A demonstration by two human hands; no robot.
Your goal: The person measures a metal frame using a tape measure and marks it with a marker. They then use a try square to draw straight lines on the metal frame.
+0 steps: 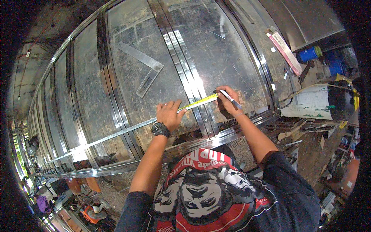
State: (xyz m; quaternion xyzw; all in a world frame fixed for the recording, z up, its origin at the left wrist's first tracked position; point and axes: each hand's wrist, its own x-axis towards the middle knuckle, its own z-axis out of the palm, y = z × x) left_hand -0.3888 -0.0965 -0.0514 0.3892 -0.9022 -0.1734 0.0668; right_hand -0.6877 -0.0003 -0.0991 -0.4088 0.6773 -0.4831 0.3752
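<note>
A yellow tape measure blade (pixel 200 101) lies slantwise across the parallel shiny metal bars (pixel 189 73) in front of me. My left hand (pixel 169 115), with a black watch on the wrist, grips the tape from above, its thumb along the blade. At the tape's right end, my right hand (pixel 229 99) is closed around a white-and-dark marker pen (pixel 230 99); its fingertips are beside the blade. Leftward from my left hand runs a long pale strip (pixel 104 142) in line with the tape; whether it is the same blade I cannot tell.
A metal try square (pixel 148 75) rests on the scuffed dark sheet beyond my hands. Shiny rails (pixel 222 135) edge the frame nearest me. To the right are a red-and-white long box (pixel 285 54), a blue can (pixel 308 54) and a white bucket (pixel 309 102). An orange power tool (pixel 92 213) sits lower left.
</note>
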